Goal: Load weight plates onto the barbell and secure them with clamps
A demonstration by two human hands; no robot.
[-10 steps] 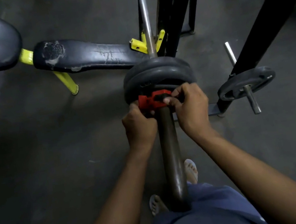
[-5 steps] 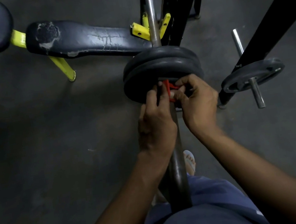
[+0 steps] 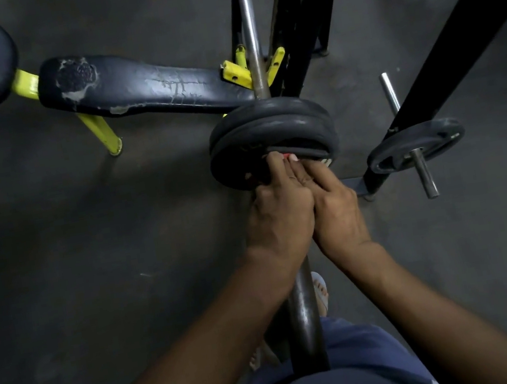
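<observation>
The barbell (image 3: 302, 317) runs from my body up the middle of the view, with its thin shaft (image 3: 249, 26) resting in a yellow rack hook. Dark weight plates (image 3: 268, 126) sit stacked on the sleeve. A red clamp (image 3: 287, 155) is pressed against the nearest plate, and only a sliver of it shows between my fingers. My left hand (image 3: 276, 208) and my right hand (image 3: 334, 209) are side by side over the sleeve, both closed around the clamp.
A worn black bench (image 3: 142, 86) with yellow legs lies to the left. A black rack frame (image 3: 458, 26) stands at the right, with a spare plate (image 3: 417, 144) on its storage peg. My sandalled foot (image 3: 321, 290) shows beside the sleeve on the dark floor.
Both hands have slid the red clamp up the sleeve against the plates. The left hand has moved over the top of the bar next to the right, so the clamp is nearly hidden.
</observation>
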